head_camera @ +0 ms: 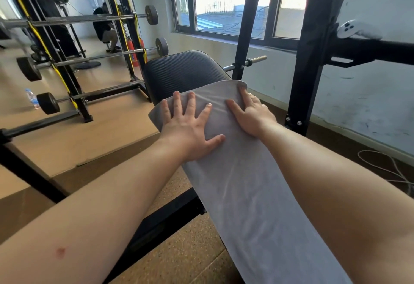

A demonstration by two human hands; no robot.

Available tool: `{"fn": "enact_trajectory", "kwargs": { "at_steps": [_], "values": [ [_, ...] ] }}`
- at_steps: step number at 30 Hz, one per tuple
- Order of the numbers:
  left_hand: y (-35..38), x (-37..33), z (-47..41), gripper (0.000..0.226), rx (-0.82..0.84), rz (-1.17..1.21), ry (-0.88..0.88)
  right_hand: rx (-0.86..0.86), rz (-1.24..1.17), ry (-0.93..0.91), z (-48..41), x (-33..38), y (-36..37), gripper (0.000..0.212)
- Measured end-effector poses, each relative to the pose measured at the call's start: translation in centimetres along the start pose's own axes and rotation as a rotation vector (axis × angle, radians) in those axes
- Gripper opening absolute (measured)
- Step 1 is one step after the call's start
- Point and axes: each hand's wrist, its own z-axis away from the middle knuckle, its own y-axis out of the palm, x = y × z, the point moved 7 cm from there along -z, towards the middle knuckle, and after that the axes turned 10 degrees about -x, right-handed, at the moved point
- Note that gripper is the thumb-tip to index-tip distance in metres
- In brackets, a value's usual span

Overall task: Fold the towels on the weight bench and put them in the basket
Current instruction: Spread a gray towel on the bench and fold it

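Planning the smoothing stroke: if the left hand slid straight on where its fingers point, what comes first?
The left hand would soon leave the towel, then probably meet the bare bench pad.

Daylight pours in through the window (215, 1) at the top, its panes blown out to near white, so the room is bright and shadows are soft and weak. The wide-angle lens bows the black bench upright (313, 59) and the barbell rack (67, 19) toward the edges, and the far left edge smears into blur. The grey towel (246, 182) in the middle is evenly lit and fairly sharp, though fine detail looks slightly soft
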Motion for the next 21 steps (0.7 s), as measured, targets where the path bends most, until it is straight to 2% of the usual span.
{"fn": "enact_trajectory", "kwargs": {
  "at_steps": [6,9,12,15,17,21],
  "values": [
    [0.1,-0.1,-1.4,0.1,0.016,-0.024,-0.032,-0.043,0.009,-0.09,-1.7,0.3,-0.6,0.082],
    [0.0,-0.1,-1.0,0.098,-0.026,0.022,-0.023,-0.118,0.072,-0.103,-0.9,0.6,-1.3,0.076],
    [-1.4,-0.2,-0.1,0.08,-0.185,0.102,-0.01,-0.177,0.039,-0.073,0.8,0.4,-2.3,0.068],
    [-2.8,-1.4,1.4,0.057,-0.31,0.137,0.039,-0.158,-0.027,-0.036,3.3,-0.9,-3.0,0.064],
    [-3.1,-2.8,2.6,0.051,-0.301,0.19,0.065,-0.133,-0.061,-0.013,5.4,-2.4,-3.4,0.063],
    [-2.5,-6.9,6.3,0.051,-0.158,0.238,0.136,-0.082,-0.137,-0.004,10.5,-6.0,-4.3,0.059]
  ]
}}
